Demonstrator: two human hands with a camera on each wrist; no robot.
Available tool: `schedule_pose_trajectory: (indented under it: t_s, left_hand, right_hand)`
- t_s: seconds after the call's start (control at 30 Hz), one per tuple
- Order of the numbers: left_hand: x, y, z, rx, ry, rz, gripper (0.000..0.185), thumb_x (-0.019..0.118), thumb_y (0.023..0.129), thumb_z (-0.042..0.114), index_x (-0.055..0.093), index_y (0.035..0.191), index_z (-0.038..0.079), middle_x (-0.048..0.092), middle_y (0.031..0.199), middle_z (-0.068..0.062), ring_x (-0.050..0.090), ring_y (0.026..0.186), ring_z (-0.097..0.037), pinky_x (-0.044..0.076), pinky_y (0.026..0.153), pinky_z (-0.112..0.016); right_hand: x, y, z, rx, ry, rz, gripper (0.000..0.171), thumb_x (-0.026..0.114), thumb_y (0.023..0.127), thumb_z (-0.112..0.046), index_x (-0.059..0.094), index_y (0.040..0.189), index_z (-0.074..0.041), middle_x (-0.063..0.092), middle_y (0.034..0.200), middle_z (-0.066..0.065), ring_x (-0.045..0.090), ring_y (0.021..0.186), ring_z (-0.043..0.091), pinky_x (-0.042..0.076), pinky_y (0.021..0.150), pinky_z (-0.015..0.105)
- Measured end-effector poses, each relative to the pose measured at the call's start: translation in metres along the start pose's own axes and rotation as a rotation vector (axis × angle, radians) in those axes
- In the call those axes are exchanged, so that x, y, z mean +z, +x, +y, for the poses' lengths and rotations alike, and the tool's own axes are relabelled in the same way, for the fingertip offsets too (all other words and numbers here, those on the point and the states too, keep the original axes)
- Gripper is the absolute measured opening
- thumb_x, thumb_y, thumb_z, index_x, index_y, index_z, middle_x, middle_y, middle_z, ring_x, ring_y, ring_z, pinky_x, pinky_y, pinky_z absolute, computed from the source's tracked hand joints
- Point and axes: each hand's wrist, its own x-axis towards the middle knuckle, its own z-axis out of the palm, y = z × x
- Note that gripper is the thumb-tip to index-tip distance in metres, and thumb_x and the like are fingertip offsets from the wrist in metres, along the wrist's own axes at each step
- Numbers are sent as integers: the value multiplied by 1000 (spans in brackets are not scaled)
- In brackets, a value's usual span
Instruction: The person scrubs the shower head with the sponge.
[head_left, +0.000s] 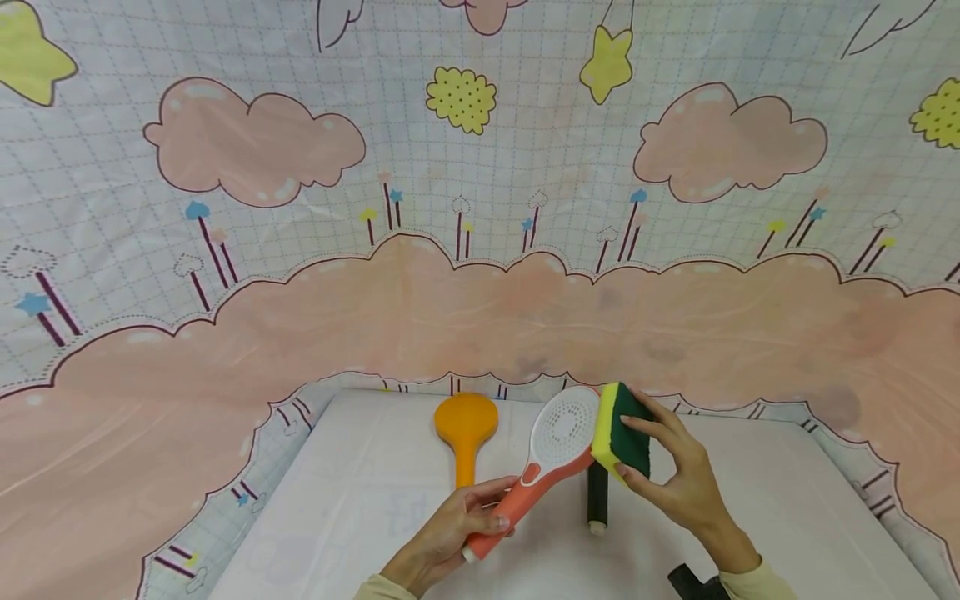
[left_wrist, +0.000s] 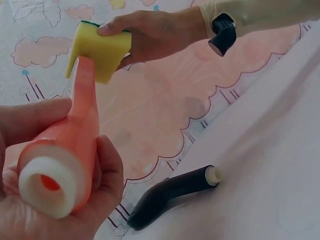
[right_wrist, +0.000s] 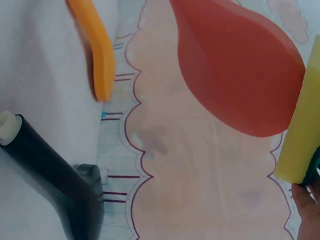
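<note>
Above the bench [head_left: 322, 508], the person's left hand [head_left: 461, 533] gripped a coral shower head [head_left: 566, 427] by its handle, the white perforated face tilted up. The right hand [head_left: 686, 475] pinched a yellow-and-green sponge [head_left: 626, 429] between thumb and fingers, its yellow side against the rim of the head. An orange shower head [head_left: 466, 422] and a black-handled piece [head_left: 597, 498] lay on the bench, well apart from each other.

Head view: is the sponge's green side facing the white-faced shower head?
No, the yellow side of the sponge faces the white-faced shower head; the green side is turned away.
</note>
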Motion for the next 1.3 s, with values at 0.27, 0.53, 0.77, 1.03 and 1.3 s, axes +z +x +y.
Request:
schedule_pose_trajectory:
  t_s: [0.27,0.53,0.77,1.03,1.3]
  left_hand:
    - [3,5,-1,3,6,32,58,67,88,8,50,143,5,58,124,-7,58,99,-21,51,85,-24]
    - [1,9,-2,0,7,25,59,67,87,8,50,143,5,58,124,-7,61,95,-20,52,85,-24]
    - [-7,6,-1,-11,34,-12,60,68,87,8,50,143,5,58,125,-7,61,98,-20,53,87,-25]
    - [-14,2,-1,-12,41,-95,62,72,87,11,48,143,2,60,128,-3,57,110,-18,54,90,-26]
    - [-20,-2,-2,0,63,-188,64,72,87,12,46,144,-2,62,128,-4,59,110,-17,53,90,-25]
  right_hand:
    - [4,-4,-5,2,-40,6,64,86,60,1,67,121,-10,44,151,14,38,139,5,39,99,8]
    - [3,-6,-6,-22,-29,-4,62,84,59,1,68,119,-9,46,148,19,40,138,7,39,100,9]
    - [-3,-2,-3,-93,36,-22,64,82,60,2,66,121,-7,46,146,23,43,138,10,40,101,10]
    - [-11,-2,3,15,197,-96,58,72,68,14,61,124,1,42,149,24,42,137,8,38,105,11]
    - [-19,-2,10,99,340,-138,50,61,76,20,56,125,11,44,150,18,38,141,7,28,113,11]
